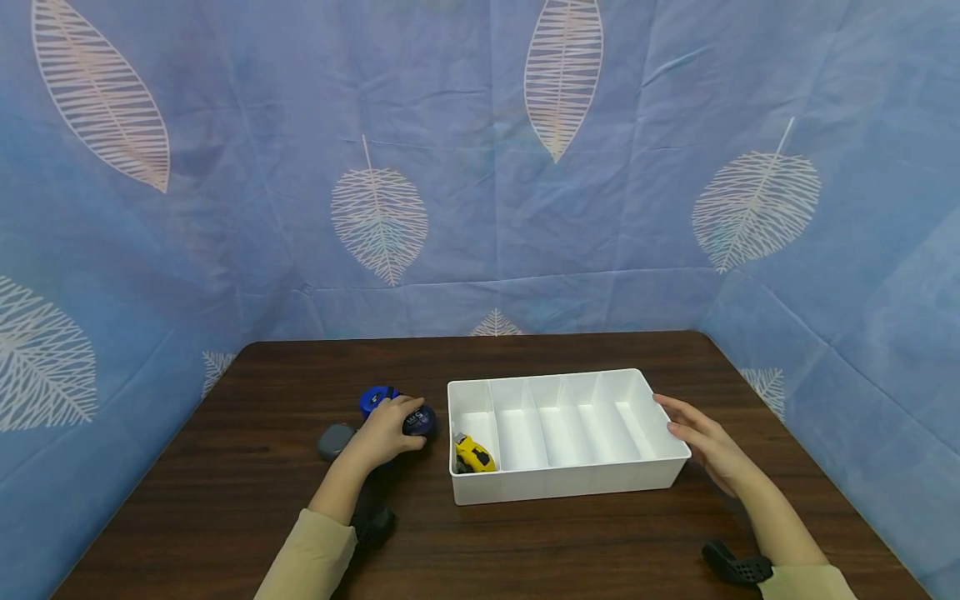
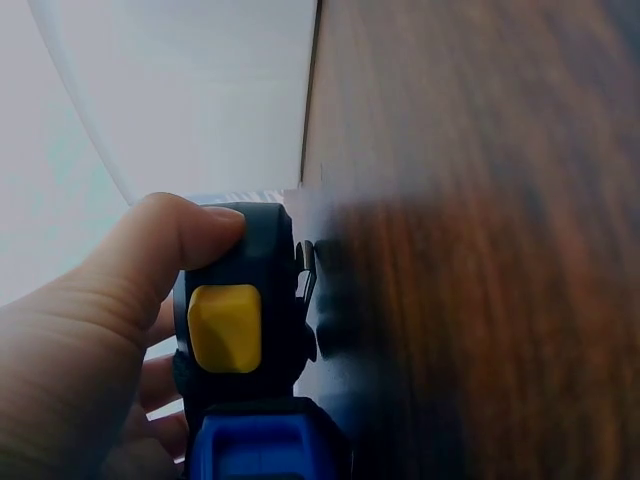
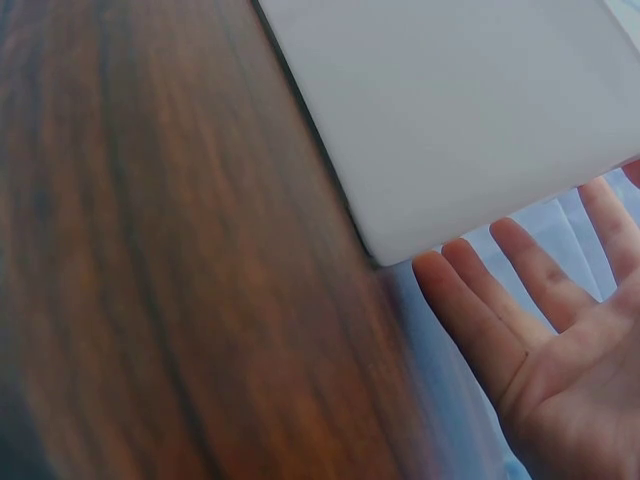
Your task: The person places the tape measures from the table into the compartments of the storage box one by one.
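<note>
My left hand grips a dark tape measure marked "5m", left of the white divided box. In the left wrist view, the thumb presses on its dark case, above a yellow button; a metal clip shows on its side. Just behind that hand lies a blue tape measure, partly covered by the fingers. A yellow-and-black tool lies in the box's leftmost compartment. At the box's right end, my right hand holds its fingers extended, with fingertips right at the wall.
A dark grey rounded object lies on the brown wooden table, left of my left wrist. Thin dividers split the box into several compartments. Blue cloth with a leaf pattern hangs behind the table and along both sides.
</note>
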A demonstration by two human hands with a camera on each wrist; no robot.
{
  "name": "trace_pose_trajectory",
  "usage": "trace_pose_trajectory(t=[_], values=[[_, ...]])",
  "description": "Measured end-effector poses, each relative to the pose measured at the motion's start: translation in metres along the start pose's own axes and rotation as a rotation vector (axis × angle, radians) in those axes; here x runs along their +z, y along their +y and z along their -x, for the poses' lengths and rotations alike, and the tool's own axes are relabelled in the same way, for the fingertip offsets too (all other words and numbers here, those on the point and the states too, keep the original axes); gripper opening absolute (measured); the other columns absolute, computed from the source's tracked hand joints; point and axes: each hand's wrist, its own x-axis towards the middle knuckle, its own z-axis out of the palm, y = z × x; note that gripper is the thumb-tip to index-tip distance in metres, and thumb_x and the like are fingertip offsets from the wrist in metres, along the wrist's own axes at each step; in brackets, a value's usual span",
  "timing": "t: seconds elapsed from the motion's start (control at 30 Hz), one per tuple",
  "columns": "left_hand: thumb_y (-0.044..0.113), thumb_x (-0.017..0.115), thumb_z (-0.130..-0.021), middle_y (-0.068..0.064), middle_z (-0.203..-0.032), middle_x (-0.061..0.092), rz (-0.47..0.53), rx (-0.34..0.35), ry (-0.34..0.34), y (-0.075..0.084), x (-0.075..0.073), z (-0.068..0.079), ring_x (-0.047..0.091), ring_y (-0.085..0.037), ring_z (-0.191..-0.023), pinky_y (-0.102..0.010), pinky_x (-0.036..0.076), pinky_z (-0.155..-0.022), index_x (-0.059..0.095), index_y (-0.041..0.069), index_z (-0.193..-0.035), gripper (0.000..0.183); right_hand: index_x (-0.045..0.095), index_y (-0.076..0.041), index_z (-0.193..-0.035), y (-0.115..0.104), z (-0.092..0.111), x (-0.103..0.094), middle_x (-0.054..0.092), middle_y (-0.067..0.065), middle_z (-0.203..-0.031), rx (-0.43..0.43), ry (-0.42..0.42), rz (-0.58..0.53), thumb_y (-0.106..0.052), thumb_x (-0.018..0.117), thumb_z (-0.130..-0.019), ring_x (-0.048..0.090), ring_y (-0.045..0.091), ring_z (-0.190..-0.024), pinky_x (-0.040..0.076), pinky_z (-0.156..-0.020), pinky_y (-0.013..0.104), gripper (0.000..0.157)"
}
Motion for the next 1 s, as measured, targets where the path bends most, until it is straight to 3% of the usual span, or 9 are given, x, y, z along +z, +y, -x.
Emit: trace_pose_trajectory(t=[0.2,0.3,0.43,0.57,0.7,0.93,1.0], values=[[0.022,0.079,-0.079,-0.02,-0.135,0.049,-0.026,0.002,0.005,0.0008,-0.0004,-0.0003,0.038,-0.046,-0.127,-0.06,0.033,-0.1,0.052,0.001,-0.137,0.067,0.029,-0.01,-0.15,0.0,-0.0006,0.0003,0.015,0.023,-0.15,0.014,0.01,0.007,-0.019,0.042,-0.102,0.034,0.006,-0.118,0.043,-0.087,0.036,0.051],[0.022,0.079,-0.079,-0.02,-0.133,0.05,-0.042,0.013,0.009,0.0017,-0.001,-0.0002,0.04,-0.045,-0.125,-0.061,0.033,-0.099,0.052,0.001,-0.136,0.067,0.029,-0.009,-0.15,-0.0007,-0.0006,0.0008,0.014,0.026,-0.151,0.009,0.006,0.003,-0.018,0.042,-0.102,0.033,0.025,-0.127,0.042,-0.089,0.044,0.05],[0.022,0.079,-0.079,-0.02,-0.132,0.051,-0.053,0.02,0.013,0.0021,-0.0016,0.0001,0.042,-0.043,-0.123,-0.06,0.033,-0.099,0.052,0.0,-0.136,0.067,0.028,-0.008,-0.15,-0.0026,0.0,0.0016,0.009,0.031,-0.152,-0.005,-0.002,0.0,-0.016,0.041,-0.102,0.019,0.047,-0.131,0.039,-0.091,0.054,0.05],[0.024,0.079,-0.079,-0.02,-0.133,0.05,-0.064,0.014,0.018,0.0021,-0.0023,-0.0012,0.042,-0.043,-0.122,-0.061,0.031,-0.1,0.049,0.0,-0.138,0.071,0.028,-0.009,-0.15,-0.0033,0.0004,0.0015,0.011,0.029,-0.151,-0.004,0.003,0.004,-0.016,0.041,-0.102,0.031,0.026,-0.126,0.04,-0.09,0.053,0.05],[0.024,0.079,-0.079,-0.02,-0.133,0.05,-0.069,0.015,0.027,0.0031,-0.004,-0.0013,0.042,-0.043,-0.123,-0.061,0.032,-0.1,0.047,0.0,-0.14,0.073,0.029,-0.009,-0.15,-0.0023,0.0006,0.0011,0.013,0.027,-0.151,0.0,0.007,0.003,-0.016,0.041,-0.102,0.032,0.009,-0.118,0.041,-0.088,0.048,0.05],[0.024,0.079,-0.078,-0.019,-0.132,0.051,-0.072,0.028,0.054,0.0057,-0.0075,0.0014,0.043,-0.042,-0.122,-0.058,0.036,-0.098,0.048,0.0,-0.139,0.073,0.029,-0.009,-0.15,-0.0034,0.0007,0.0015,0.013,0.028,-0.151,0.002,0.007,0.003,-0.016,0.042,-0.102,0.024,0.041,-0.129,0.042,-0.088,0.048,0.05],[0.024,0.08,-0.078,-0.019,-0.132,0.051,-0.071,0.032,0.059,0.0064,-0.0084,0.0021,0.043,-0.042,-0.122,-0.058,0.035,-0.099,0.048,0.0,-0.139,0.073,0.029,-0.009,-0.15,-0.0038,0.0008,0.0015,0.012,0.029,-0.151,0.003,0.007,0.004,-0.016,0.042,-0.102,0.023,0.043,-0.129,0.042,-0.088,0.048,0.05]])
